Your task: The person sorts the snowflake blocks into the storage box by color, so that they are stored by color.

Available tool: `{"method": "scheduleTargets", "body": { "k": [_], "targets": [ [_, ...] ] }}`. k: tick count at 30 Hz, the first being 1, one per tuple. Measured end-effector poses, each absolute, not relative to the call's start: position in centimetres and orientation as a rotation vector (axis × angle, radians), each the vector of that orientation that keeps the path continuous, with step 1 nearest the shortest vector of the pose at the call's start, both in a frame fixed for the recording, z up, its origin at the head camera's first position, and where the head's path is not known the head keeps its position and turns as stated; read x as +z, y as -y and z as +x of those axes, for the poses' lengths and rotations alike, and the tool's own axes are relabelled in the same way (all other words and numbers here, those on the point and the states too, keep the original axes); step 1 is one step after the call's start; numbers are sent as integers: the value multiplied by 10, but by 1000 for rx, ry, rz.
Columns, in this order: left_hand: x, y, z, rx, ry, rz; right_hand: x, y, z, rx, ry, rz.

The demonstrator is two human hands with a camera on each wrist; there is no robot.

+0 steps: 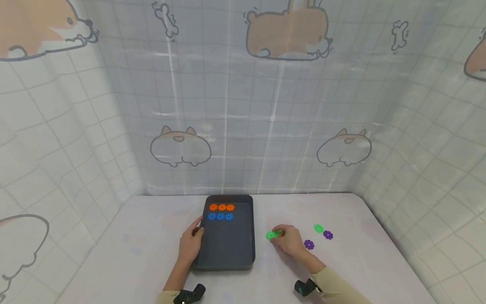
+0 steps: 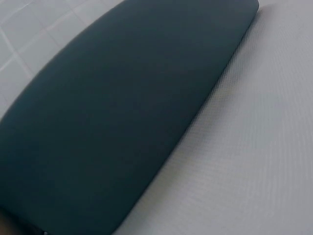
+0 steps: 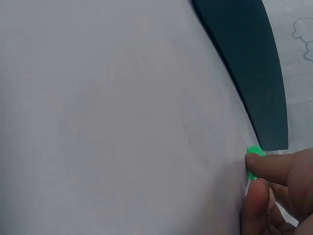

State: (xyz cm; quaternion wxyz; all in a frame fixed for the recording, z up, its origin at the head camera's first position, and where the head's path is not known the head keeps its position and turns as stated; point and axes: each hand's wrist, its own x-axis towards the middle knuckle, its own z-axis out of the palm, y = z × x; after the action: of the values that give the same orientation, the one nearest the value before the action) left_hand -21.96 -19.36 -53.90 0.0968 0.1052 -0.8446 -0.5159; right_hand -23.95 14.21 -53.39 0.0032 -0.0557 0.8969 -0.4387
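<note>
In the head view, my right hand [image 1: 289,240] is at the table surface, right of the dark grey tray [image 1: 225,249]. Its thumb and fingers pinch a green flower-shaped disc [image 1: 271,235]. The fingers cover part of the green, so I cannot tell if there is a second disc. In the right wrist view, green edges of the disc [image 3: 255,150] show around the fingertips. My left hand [image 1: 190,244] grips the tray's left wall. The left wrist view is mostly filled by the tray's outer side [image 2: 122,107]. Inside the tray lie three orange discs [image 1: 222,207] above three blue discs [image 1: 220,216].
Right of my right hand, another green disc [image 1: 318,228] lies on the white table [image 1: 140,245]. A purple disc [image 1: 328,234] is beside it, and a second purple disc [image 1: 309,244] lies close to my right wrist. A patterned curtain [image 1: 243,109] encloses the table's back and sides.
</note>
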Motion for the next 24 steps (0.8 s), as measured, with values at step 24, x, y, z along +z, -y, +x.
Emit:
{"method": "scheduleTargets", "body": {
  "k": [24],
  "targets": [
    [-537, 193, -216, -1519, 2483, 287, -497, -111, -233, -2016, -2164, 73]
  ]
}}
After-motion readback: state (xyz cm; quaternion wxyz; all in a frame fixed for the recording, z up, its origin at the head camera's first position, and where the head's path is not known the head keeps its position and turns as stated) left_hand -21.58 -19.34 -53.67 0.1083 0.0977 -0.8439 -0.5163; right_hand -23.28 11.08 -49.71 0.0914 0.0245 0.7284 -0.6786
